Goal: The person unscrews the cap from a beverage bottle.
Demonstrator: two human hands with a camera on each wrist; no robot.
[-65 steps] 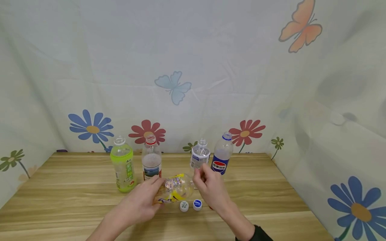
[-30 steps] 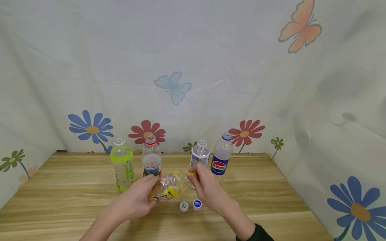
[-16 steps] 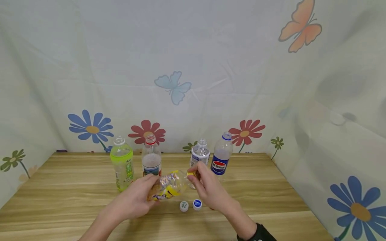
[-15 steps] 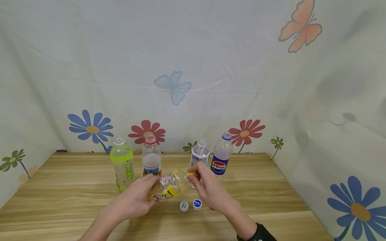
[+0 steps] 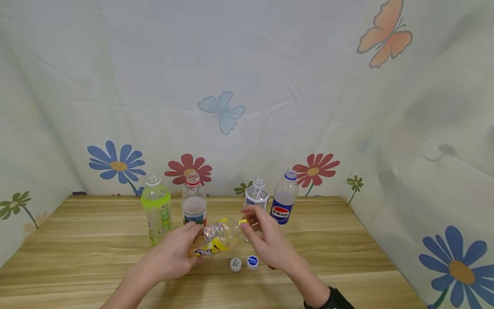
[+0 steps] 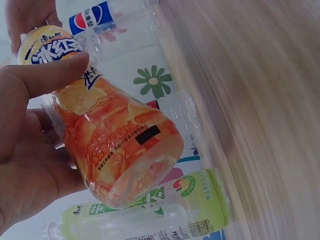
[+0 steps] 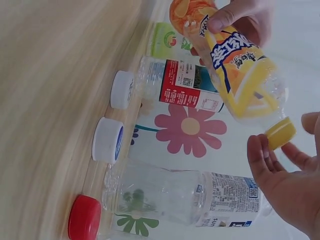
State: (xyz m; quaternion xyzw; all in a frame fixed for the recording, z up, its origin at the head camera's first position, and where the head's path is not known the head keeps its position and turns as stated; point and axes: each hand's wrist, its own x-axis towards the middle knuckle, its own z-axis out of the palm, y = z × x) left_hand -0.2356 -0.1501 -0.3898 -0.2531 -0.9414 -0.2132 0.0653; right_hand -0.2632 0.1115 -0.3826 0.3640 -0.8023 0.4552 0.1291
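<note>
My left hand (image 5: 175,253) grips a clear plastic iced tea bottle (image 6: 115,130) with an orange and yellow label round its body. The bottle is tilted on its side above the table, its neck toward the right. A yellow cap (image 7: 281,133) sits on its mouth. Around that cap is my right hand (image 5: 270,240), its fingers loosely spread. In the right wrist view the fingertips (image 7: 256,146) are right at the cap, while the thumb stands apart from it.
Uncapped bottles stand behind: a green-labelled one (image 5: 157,219), a red-ringed one (image 5: 194,201), a clear one (image 5: 256,196) and a Pepsi bottle (image 5: 283,201). Two white caps (image 5: 236,264) lie in front on the wooden table (image 5: 96,266), with a red cap (image 7: 84,218) close by.
My right fingers have loosened from their pinch on the yellow cap and spread. Since the earliest frame the bottle has shifted slightly left, with my left hand still gripping it.
</note>
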